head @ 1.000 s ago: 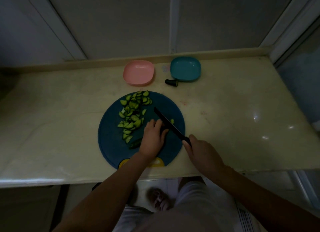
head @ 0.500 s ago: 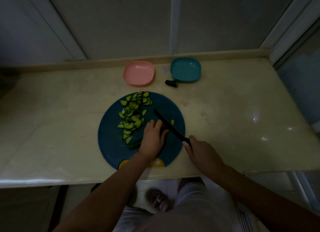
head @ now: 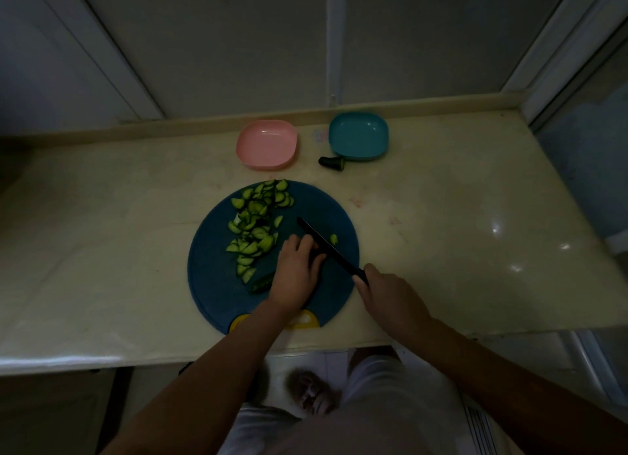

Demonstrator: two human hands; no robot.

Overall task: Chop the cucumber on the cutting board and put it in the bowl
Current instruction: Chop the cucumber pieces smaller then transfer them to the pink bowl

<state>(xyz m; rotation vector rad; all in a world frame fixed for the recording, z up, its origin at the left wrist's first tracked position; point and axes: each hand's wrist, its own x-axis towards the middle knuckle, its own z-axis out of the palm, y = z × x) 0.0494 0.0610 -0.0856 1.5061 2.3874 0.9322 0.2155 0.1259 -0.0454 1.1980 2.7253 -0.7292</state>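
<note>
Most of the cucumber lies as slices (head: 255, 230) on the cutting board (head: 217, 295), just left of the left grip (head: 295, 274), which curls over the uncut stub (head: 261, 282). The right grip (head: 390, 295) clasps the knife (head: 326, 247). Beyond both, the pink bowl (head: 266, 143) and teal bowl (head: 358, 135) look empty, so the transfer remains.

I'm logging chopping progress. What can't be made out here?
Head view:
- How much uncut cucumber remains: the left hand covers most of it.
- The knife handle: wrapped inside the right hand.
- Whether the blade touches the cutting board: too dim to tell.
</note>
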